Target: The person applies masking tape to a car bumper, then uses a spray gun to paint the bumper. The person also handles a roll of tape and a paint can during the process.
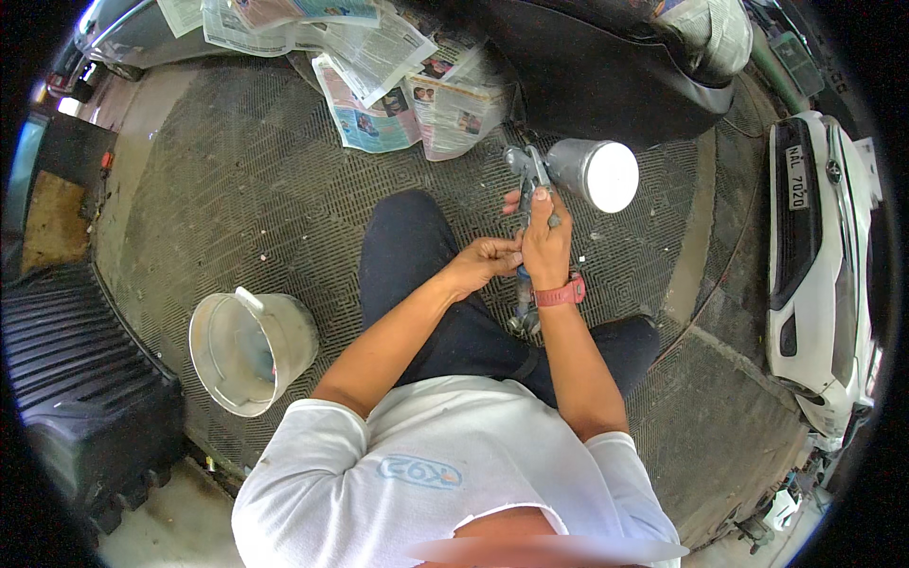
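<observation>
My right hand [547, 232] is wrapped round the handle of a metal spray gun [535, 170], with the thumb along its back. The gun's silver cup [572, 167] lies tilted to the right, its pale round end facing up toward me. My left hand [485, 265] pinches at the lower end of the gun's handle, close to the right wrist. The small part between those fingertips is mostly hidden. A blue and metal fitting [523, 293] hangs below the handle, beside the red watch on my right wrist.
A whitish bucket [254, 352] stands left of my crossed legs on the patterned mat [275, 199]. Newspaper sheets [379, 85] hang beside a large black panel [606, 76] ahead. A ribbed black liner [85, 369] lies far left; a white car front [824, 275] stands right.
</observation>
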